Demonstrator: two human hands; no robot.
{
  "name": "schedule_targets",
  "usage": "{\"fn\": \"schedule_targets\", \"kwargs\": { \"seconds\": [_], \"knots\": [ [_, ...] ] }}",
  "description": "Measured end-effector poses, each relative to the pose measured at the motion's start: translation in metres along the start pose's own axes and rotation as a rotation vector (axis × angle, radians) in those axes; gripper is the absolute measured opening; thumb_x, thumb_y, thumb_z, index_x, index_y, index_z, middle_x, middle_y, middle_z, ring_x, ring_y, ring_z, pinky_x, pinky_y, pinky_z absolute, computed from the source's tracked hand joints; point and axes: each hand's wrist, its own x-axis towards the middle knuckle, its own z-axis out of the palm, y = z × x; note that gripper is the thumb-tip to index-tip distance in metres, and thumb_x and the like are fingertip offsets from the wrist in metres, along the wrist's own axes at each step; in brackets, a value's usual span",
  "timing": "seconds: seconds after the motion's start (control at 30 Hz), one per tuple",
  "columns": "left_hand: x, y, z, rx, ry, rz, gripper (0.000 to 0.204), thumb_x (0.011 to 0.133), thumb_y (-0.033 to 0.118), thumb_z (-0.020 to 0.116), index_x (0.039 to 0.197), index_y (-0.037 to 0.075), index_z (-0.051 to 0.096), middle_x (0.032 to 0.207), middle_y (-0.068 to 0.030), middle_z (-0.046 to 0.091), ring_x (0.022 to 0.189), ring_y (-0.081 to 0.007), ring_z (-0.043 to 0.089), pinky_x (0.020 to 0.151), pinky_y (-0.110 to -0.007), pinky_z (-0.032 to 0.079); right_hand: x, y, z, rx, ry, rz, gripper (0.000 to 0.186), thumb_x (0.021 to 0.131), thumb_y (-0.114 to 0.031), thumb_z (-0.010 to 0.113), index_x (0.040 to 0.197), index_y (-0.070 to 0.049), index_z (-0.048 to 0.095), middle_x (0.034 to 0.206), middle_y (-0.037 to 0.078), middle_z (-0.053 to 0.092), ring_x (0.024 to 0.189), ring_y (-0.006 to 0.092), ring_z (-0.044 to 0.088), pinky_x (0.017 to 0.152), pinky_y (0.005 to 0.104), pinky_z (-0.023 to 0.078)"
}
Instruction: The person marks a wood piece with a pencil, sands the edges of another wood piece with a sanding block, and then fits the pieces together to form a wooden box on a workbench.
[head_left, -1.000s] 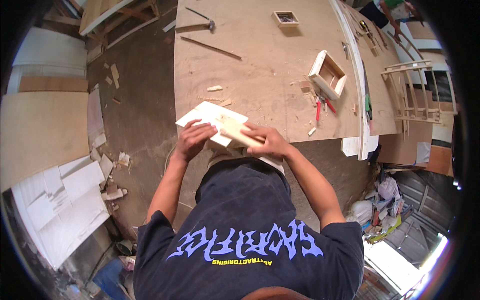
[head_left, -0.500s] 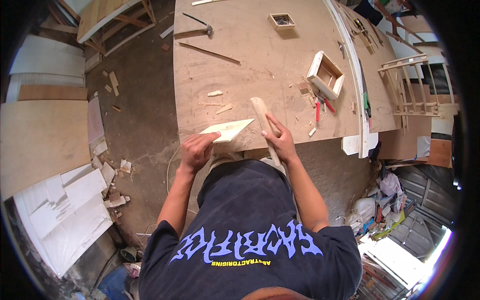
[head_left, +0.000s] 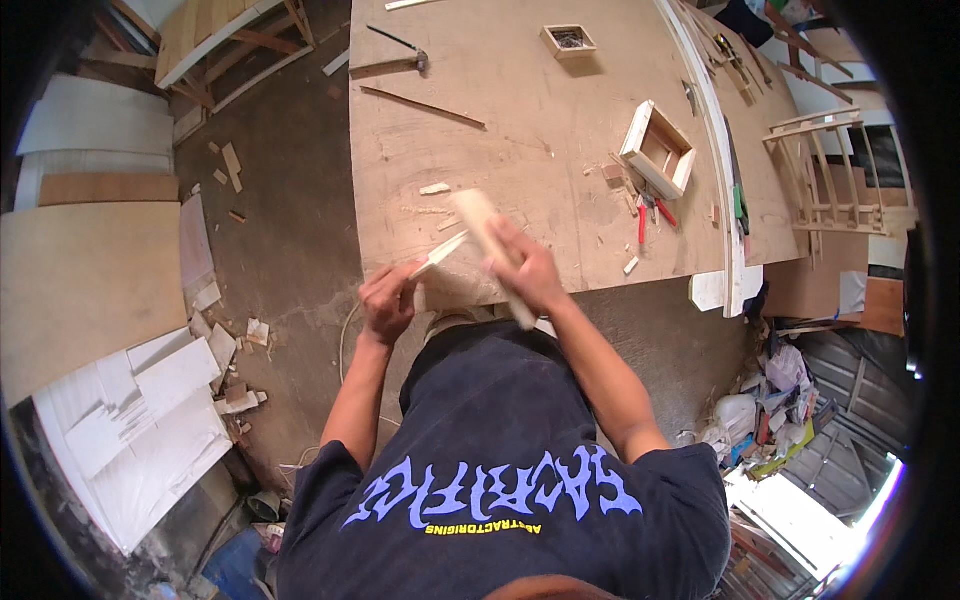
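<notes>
Left hand [head_left: 388, 305] has its grip pinched on the near end of a thin white sheet [head_left: 440, 255], seen almost edge-on, at the front edge of the bench [head_left: 520, 110]. Right hand [head_left: 528, 272] is wrapped tight around a pale wood block [head_left: 487, 243], which slants from the bench top down past the edge, blurred by motion. Block and sheet meet just over the bench edge, between the two hands. Further up the bench: an open wooden box [head_left: 657, 150], red-handled pliers [head_left: 650, 212] just below it, a hammer [head_left: 398, 42] near the far side, and a small tray [head_left: 568, 40] of dark bits. White boards [head_left: 140, 420] lie stacked on the floor to the left.
</notes>
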Motion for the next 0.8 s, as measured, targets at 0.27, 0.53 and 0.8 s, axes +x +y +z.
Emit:
{"fn": "schedule_targets", "kwargs": {
  "seconds": [0.27, 0.53, 0.8],
  "knots": [
    [-0.002, 0.002, -0.001, 0.012, -0.051, -0.019, 0.028, 0.085, -0.006, 0.075, 0.111, 0.006, 0.078, 0.098, -0.0133, 0.079, 0.077, -0.0295, 0.074, 0.069, -0.037, 0.059, 0.026, 0.019, -0.015, -0.052, 0.049, 0.216, 0.071, 0.086, -0.045, 0.084, 0.147, -0.015, 0.064, 0.152, 0.019, 0.059, 0.139, 0.0309, 0.059, 0.115, 0.0394, 0.047],
    [0.002, -0.008, -0.009, -0.034, 0.009, -0.068, 0.027, 0.085, -0.005, 0.076, 0.11, 0.004, 0.077, 0.096, -0.0134, 0.079, 0.078, -0.0287, 0.075, 0.07, -0.036, 0.059, -0.001, -0.053, 0.016, 0.007, -0.176, -0.278, 0.072, 0.08, -0.042, 0.088, 0.145, -0.02, 0.066, 0.163, 0.02, 0.047, 0.144, 0.0326, 0.055, 0.117, 0.0411, 0.044],
    [0.002, -0.003, -0.009, -0.042, -0.037, -0.017, 0.03, 0.087, -0.007, 0.073, 0.113, 0.005, 0.078, 0.097, -0.0139, 0.079, 0.078, -0.0272, 0.075, 0.07, -0.036, 0.059, 0.031, 0.05, -0.048, 0.316, 0.063, 0.462, 0.067, 0.088, -0.033, 0.085, 0.149, -0.013, 0.062, 0.148, 0.018, 0.064, 0.136, 0.0276, 0.061, 0.112, 0.0314, 0.046]
  ]
}}
